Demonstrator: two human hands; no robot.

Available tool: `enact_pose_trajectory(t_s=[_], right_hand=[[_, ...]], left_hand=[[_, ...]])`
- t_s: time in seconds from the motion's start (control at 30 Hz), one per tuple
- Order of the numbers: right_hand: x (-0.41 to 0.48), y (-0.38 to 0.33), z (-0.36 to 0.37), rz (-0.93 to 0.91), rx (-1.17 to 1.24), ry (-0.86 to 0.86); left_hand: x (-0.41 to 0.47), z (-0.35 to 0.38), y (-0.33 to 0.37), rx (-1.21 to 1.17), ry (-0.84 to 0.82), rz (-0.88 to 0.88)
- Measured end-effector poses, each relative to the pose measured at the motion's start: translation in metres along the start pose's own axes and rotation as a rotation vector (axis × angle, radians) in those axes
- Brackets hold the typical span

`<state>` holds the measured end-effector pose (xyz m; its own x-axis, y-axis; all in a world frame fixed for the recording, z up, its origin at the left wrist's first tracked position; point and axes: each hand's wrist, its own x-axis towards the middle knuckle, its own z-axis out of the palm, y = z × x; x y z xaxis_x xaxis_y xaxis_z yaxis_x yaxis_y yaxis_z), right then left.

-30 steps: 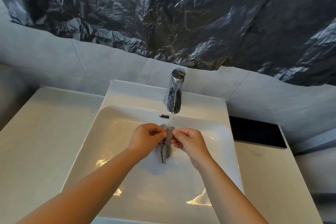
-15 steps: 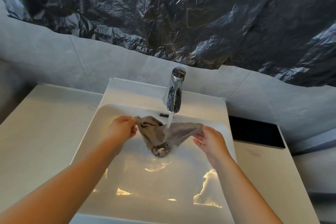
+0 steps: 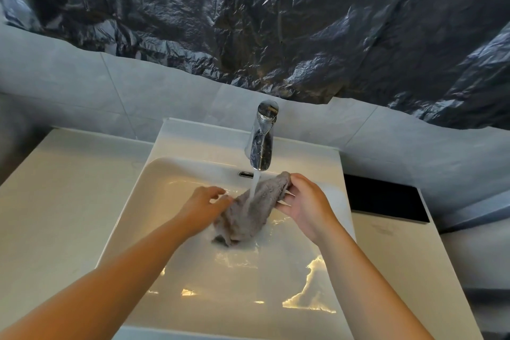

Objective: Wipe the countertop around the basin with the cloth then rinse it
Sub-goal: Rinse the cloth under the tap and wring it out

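1. The cloth point(image 3: 248, 215) lies in the basin point(image 3: 171, 201) right under the tap point(image 3: 262, 143), and the water point(image 3: 255, 185) hits its middle. Half a second ago you held it stretched wide; now it slopes from a raised end down to a heap below the tap.
2. Your right hand point(image 3: 306, 207), just right of the tap, pinches that raised end.
3. Your left hand point(image 3: 204, 207), lower left of the tap, has let go: its fingers are loose and only the tips touch the cloth.
4. So you are mid-rinse, probably turning the cloth; squeezing it out looks to be ahead.
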<state>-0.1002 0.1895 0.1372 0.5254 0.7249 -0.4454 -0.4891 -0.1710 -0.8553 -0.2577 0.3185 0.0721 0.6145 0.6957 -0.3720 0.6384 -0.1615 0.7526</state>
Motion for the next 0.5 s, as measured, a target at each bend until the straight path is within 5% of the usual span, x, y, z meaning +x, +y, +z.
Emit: enact_pose_trajectory(t_s=[0.2, 0.33, 0.5], right_hand=[[0.003, -0.007, 0.011, 0.007, 0.028, -0.086], [0.012, -0.002, 0.004, -0.050, -0.047, -0.001], [0.022, 0.018, -0.007, -0.075, -0.334, 0.096]], left_hand=[[-0.011, 0.019, 0.008, -0.254, -0.150, 0.117], [-0.008, 0.018, 0.001, -0.269, -0.158, 0.002], [-0.005, 0.012, 0.006, -0.667, -0.136, -0.150]])
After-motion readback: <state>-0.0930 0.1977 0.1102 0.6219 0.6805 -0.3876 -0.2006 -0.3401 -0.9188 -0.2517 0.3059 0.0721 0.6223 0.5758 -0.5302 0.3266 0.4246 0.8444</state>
